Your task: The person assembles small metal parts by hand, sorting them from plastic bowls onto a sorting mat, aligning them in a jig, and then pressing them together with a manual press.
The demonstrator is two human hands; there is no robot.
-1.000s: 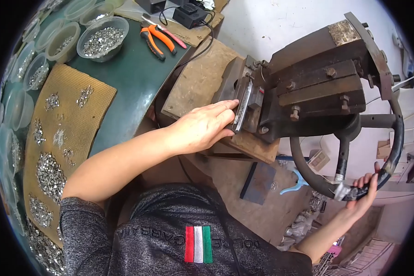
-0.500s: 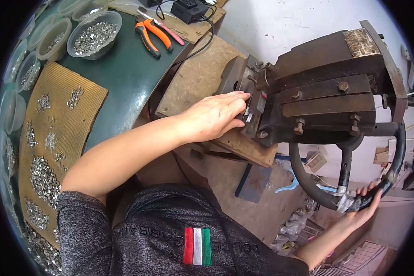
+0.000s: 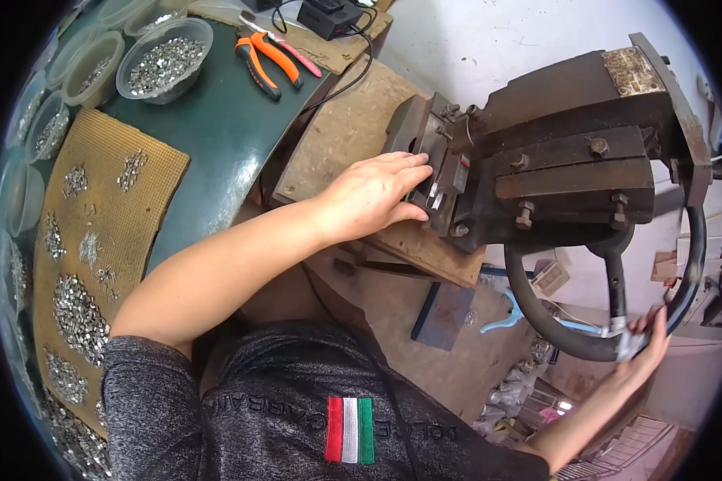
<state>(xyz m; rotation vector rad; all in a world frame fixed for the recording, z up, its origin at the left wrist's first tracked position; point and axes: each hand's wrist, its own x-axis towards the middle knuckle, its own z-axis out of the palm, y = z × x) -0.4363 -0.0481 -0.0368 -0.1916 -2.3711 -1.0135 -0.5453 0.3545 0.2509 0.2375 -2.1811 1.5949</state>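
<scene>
A dark, worn hand press (image 3: 565, 172) reaches in from the right, with rusty bolts along its body. My left hand (image 3: 377, 192) lies over the metal die block (image 3: 440, 172) at the press's front. Its fingers stretch across the block's near side and the thumb is apart from them; whatever is under the fingers is hidden. A small shiny strip (image 3: 435, 199) shows on the block beside the fingertips. At the lower right my right hand (image 3: 648, 349) grips the rim of the press's black handwheel (image 3: 529, 309), by a wrap of silvery tape (image 3: 630, 346).
The press front stands over a wooden board (image 3: 341, 120). On the green table (image 3: 225, 128) lie orange-handled pliers (image 3: 266, 62), a pink-handled tool (image 3: 297, 52) and a tan mat (image 3: 128, 196) with piles of small metal pieces. Plastic tubs (image 3: 164, 60) of such pieces line the far left.
The handwheel has turned, its taped spot shifting right and slightly up with my right hand. My left thumb and fingers have spread a little at the die block.
</scene>
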